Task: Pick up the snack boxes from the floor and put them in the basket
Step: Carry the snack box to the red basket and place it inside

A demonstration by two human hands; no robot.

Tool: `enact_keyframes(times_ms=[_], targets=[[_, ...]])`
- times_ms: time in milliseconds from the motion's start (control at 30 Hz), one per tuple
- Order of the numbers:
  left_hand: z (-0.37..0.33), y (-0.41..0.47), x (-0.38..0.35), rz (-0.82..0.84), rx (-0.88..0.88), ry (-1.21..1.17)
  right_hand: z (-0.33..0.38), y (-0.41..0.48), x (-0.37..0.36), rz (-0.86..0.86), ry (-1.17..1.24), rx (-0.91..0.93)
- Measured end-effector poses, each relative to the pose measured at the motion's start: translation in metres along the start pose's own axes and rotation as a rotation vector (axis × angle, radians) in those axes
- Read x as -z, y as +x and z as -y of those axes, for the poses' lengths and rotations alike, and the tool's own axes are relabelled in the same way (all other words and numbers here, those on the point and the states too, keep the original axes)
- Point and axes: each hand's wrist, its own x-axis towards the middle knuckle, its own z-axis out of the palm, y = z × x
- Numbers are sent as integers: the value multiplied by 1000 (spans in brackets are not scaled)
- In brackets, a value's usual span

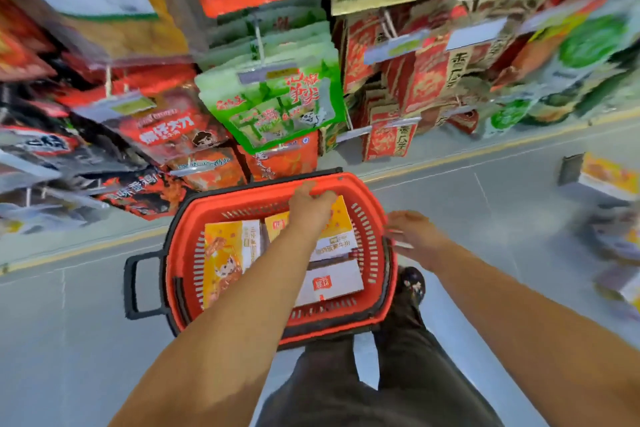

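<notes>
While the left hand (pixel 311 206) curls its fingers over the top edge of a yellow snack box (pixel 341 230) inside the red basket (pixel 372 204), the right hand (pixel 414 236) hovers open and spread just beside the rim, with another box (pixel 606 178) on the floor (pixel 485 218) well beyond it.

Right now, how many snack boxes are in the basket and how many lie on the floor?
In the basket: 3 (yellow box, top box gripped by the left hand, white box)
On the floor: 1 clear floor box; blurred ones at the right edge cannot be counted
Total: 4 countable
</notes>
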Motion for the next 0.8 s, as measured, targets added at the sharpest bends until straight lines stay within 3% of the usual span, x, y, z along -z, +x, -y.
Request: enact_keyframes(times_ms=[167,400,600,800], targets=[[-25,-42,-52,170,-72,109,-16,-52,60,-148,329,28],[-42,-104,-179,359,-133,218,-56,-107,192,-352,740,109],[-41,-158,-317,494,-194,278,-103,-139,324,-457,891,147],[-11,-220,-456,675,-128,359,-149,-161,435,-528,986,107]])
